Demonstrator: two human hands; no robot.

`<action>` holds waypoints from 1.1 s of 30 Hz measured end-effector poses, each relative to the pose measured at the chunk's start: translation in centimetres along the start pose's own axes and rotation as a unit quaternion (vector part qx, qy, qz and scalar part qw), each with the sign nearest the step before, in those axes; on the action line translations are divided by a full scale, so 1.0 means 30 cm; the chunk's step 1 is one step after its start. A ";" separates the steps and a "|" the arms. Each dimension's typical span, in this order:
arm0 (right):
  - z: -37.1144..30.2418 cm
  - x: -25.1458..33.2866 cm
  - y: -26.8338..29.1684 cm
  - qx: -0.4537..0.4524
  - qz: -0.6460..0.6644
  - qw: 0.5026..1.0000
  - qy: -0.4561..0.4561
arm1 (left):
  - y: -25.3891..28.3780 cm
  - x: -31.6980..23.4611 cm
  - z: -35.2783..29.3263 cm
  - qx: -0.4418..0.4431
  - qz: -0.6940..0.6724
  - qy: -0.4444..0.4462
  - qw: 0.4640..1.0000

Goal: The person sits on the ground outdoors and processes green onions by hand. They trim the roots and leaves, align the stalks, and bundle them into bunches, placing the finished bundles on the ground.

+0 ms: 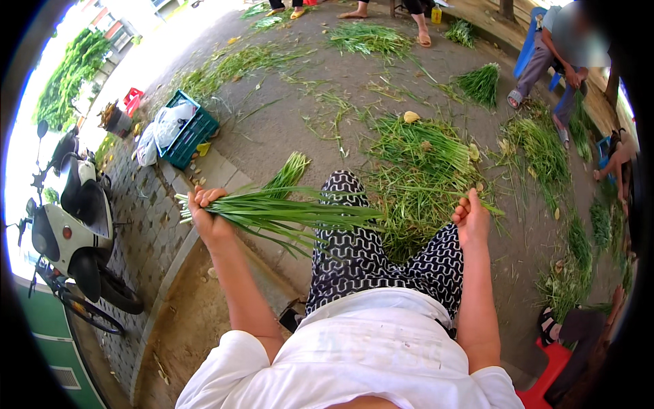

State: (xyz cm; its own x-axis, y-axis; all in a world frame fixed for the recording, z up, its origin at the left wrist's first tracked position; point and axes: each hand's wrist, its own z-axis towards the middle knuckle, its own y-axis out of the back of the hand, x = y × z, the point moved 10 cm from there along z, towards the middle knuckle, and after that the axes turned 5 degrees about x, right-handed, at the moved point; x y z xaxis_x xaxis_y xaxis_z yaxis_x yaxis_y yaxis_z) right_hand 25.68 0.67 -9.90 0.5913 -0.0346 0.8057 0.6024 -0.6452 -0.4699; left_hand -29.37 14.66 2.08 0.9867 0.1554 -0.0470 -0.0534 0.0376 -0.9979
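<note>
My left hand (212,213) is closed round the pale root ends of a bunch of garlic chives (293,213). Their long green blades stretch to the right over my patterned trouser leg. Off to the right, my right hand (471,217) is raised above my other knee with its fingers pinched. A thin green chive blade (492,207) sticks out from them. Between and beyond my knees lies a big loose heap of chives (426,153), matted with yellowish trimmings. A smaller neat bunch of chives (287,172) rests on the ground just beyond my left hand.
A green plastic crate (194,140) with white bags stands at the far left, near parked scooters (75,218). More chive piles (368,39) lie farther off and along the right. Other people sit there, one on a blue chair (529,42). A red stool (550,371) is at lower right.
</note>
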 end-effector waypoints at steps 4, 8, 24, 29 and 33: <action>0.019 -0.042 0.078 -0.038 0.165 0.985 -0.045 | 0.010 -0.043 0.018 -0.004 -0.010 -0.009 1.000; -0.095 -0.089 -0.082 0.026 0.063 0.995 -0.069 | 0.019 -0.068 0.026 -0.010 -0.005 -0.016 1.000; -0.364 -0.139 -0.543 0.354 -0.165 0.917 -0.082 | 0.026 0.057 0.029 -0.041 -0.012 0.013 0.999; -0.367 -0.128 -0.552 0.378 -0.247 0.892 -0.032 | 0.036 0.088 0.028 -0.045 -0.014 0.020 0.999; -0.390 -0.092 -0.571 0.385 -0.327 0.863 0.030 | 0.037 0.100 0.025 -0.047 -0.010 0.019 0.999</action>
State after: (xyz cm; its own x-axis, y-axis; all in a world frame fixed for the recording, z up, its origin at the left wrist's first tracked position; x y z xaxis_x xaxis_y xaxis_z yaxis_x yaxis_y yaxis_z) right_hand 7.45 2.89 0.16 -0.0240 0.0898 0.9957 0.9880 0.1544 0.0099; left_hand -26.57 15.92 0.86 0.9927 0.1177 -0.0276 -0.0215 -0.0523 -0.9984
